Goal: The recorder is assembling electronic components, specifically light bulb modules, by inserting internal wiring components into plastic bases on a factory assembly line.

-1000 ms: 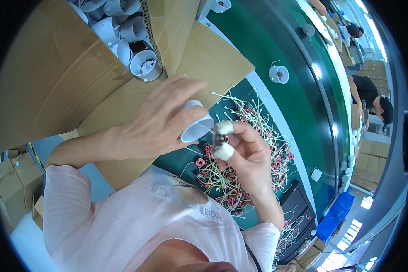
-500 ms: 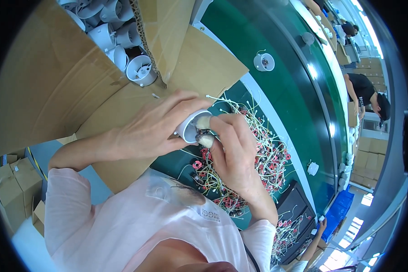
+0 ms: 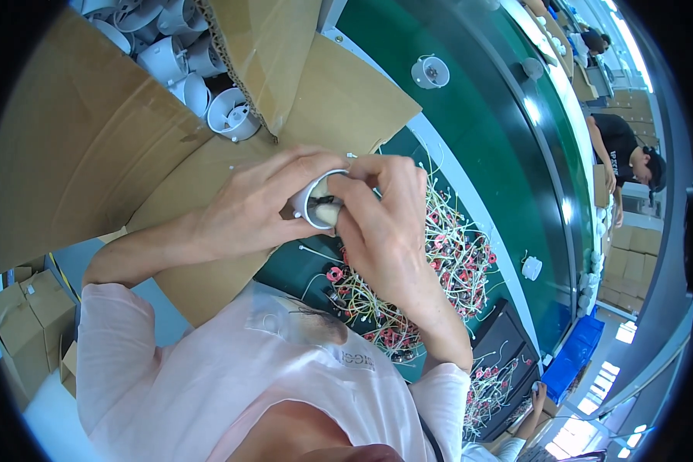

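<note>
My left hand (image 3: 254,199) is wrapped round a white plastic cup-shaped housing (image 3: 299,203), its open end turned toward my right hand (image 3: 389,242). The thumb and a finger of my right hand, in pale finger covers, reach into the cup and pinch a small dark part whose shape is mostly hidden. Under my right hand spreads a tangled heap of small red and black components with pale wires (image 3: 458,254). Beyond my left hand, more white housings (image 3: 233,115) fill a cardboard box.
That cardboard box (image 3: 77,131) stands at the left with its flap spread toward me. A green conveyor belt (image 3: 470,131) runs along the right, carrying a few white housings (image 3: 430,71). A black tray (image 3: 512,339) holds more wired parts. Other people work at the far right and lower right.
Both hands have shifted slightly left and up with the housing, and my right fingers have turned inside it. On the belt, one housing has moved up and left.
</note>
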`<state>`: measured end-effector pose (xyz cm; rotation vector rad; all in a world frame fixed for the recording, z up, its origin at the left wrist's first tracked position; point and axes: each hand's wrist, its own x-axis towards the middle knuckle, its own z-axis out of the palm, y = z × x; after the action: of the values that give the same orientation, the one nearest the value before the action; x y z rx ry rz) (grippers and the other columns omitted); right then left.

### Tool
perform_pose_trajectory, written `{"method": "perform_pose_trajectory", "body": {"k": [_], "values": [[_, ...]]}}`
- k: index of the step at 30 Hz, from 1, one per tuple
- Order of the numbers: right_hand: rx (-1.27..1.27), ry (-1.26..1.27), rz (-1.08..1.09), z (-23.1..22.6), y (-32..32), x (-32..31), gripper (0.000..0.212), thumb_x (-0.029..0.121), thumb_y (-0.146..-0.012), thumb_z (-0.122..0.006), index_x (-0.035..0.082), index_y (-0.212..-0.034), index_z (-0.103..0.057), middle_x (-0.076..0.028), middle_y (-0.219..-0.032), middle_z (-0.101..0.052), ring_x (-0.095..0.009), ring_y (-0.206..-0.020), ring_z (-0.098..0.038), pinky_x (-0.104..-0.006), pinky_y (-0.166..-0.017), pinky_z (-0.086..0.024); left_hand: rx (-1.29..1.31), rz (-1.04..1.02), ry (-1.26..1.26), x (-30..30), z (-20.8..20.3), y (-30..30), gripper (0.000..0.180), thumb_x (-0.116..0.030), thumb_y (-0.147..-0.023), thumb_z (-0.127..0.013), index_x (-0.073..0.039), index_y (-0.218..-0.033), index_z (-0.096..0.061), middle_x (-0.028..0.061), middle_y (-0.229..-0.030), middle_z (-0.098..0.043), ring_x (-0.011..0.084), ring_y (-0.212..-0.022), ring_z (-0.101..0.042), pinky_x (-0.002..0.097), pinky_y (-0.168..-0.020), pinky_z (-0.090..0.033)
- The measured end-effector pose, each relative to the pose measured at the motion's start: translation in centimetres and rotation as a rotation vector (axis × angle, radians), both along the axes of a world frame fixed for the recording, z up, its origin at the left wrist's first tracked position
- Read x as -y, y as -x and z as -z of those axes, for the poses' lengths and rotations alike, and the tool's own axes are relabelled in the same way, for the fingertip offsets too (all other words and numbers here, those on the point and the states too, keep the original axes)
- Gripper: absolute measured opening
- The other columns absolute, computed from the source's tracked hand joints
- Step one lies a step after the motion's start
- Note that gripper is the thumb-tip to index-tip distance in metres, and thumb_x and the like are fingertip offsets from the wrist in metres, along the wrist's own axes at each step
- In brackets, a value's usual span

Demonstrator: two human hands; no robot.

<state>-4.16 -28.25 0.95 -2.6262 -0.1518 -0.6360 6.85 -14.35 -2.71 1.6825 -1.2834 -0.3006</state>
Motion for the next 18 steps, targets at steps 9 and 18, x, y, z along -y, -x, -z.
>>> {"method": "perform_pose_trajectory", "body": {"k": [9, 18], "values": [[-0.166, -0.277, 0.074, 0.8, 0.3, 0.5, 0.029, -0.008, -0.065, -0.064, 0.002, -0.092, -0.059, -0.012, -0.100, -0.053, -0.028, -0.092, -0.056, -0.0356, -0.078, -0.045, -0.109, 0.033, 0.019, 0.4, 0.1, -0.1, 0.060, -0.008, -0.059, -0.080, -0.004, -0.113, -0.054, 0.0109, -0.111, -0.057, 0.0238, -0.097, -0.059, 0.0308, -0.080, -0.048], [-0.201, -0.557, 0.172, 1.8, 0.0, -0.2, 0.024, -0.009, -0.069, -0.061, 0.001, -0.091, -0.058, -0.015, -0.109, -0.056, -0.029, -0.098, -0.058, -0.0337, -0.081, -0.048, -0.085, -0.003, 0.007, 0.6, 0.7, -0.2, 0.060, -0.009, -0.059, -0.079, -0.004, -0.113, -0.054, 0.0112, -0.110, -0.057, 0.0249, -0.099, -0.057, 0.0322, -0.081, -0.047]]}}
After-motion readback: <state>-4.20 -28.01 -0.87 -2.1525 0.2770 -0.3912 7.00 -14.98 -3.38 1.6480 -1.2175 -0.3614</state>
